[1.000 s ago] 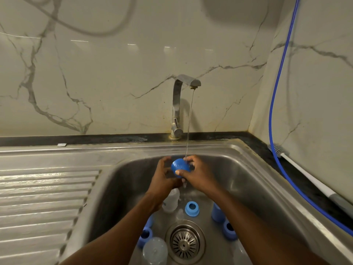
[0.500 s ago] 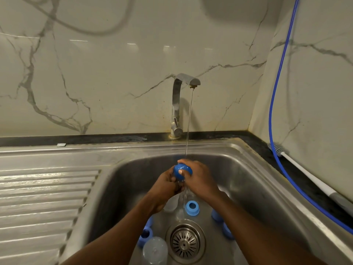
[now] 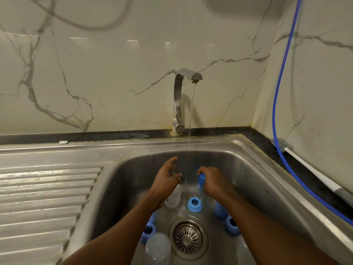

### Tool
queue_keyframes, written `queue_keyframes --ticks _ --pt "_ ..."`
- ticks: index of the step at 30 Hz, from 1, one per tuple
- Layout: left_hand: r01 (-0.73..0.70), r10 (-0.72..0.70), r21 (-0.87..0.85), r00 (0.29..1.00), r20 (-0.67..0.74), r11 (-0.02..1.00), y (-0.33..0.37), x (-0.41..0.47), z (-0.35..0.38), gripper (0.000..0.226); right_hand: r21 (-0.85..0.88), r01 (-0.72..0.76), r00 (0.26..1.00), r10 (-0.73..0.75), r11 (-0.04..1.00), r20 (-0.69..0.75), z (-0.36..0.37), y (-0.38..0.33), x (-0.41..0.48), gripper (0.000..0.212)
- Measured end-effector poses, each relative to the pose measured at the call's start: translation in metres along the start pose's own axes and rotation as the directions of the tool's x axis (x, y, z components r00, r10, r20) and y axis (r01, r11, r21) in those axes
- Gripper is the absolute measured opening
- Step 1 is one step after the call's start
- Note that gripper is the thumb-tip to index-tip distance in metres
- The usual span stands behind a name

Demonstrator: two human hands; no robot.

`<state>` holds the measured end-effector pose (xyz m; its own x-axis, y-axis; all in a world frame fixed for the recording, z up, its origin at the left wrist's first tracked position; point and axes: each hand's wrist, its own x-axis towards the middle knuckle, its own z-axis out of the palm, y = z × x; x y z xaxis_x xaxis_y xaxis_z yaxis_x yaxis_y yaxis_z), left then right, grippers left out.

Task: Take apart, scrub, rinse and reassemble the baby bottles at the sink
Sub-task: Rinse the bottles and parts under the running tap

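Right hand [image 3: 212, 179] gripping blue cap [image 3: 201, 181], steel sink [image 3: 133, 148], marble wall [image 3: 114, 73]

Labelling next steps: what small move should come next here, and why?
Probably shift the right hand a little left to bring the blue cap under the water stream: the stream falls between the hands, missing the cap, and the left hand is open and empty.

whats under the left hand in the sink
A clear bottle shows below the left hand, its top covered by the wrist. Partly hidden blue rings lie under the forearm.
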<state>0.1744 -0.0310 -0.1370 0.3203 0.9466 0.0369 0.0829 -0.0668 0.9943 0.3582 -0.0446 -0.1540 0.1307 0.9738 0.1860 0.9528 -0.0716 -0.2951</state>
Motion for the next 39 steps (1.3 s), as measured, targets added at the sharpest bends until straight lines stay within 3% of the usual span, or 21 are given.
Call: queue_keyframes --ticks 28,33,39 --pt "-0.028 0.03 0.028 0.998 -0.055 0.999 -0.003 0.004 -0.006 0.064 -0.08 -0.164 0.977 0.173 0.983 0.127 0.017 0.014 -0.006 0.027" --pt "-0.04 0.046 0.06 0.994 -0.095 0.997 0.0 0.004 -0.007 0.058 -0.125 -0.164 0.972 0.181 0.979 0.146 0.014 0.012 -0.01 0.03" --pt "-0.064 0.07 0.043 0.984 -0.166 0.997 0.01 0.003 -0.008 0.046 -0.042 -0.189 0.966 0.193 0.981 0.17 -0.004 0.007 -0.006 0.043"
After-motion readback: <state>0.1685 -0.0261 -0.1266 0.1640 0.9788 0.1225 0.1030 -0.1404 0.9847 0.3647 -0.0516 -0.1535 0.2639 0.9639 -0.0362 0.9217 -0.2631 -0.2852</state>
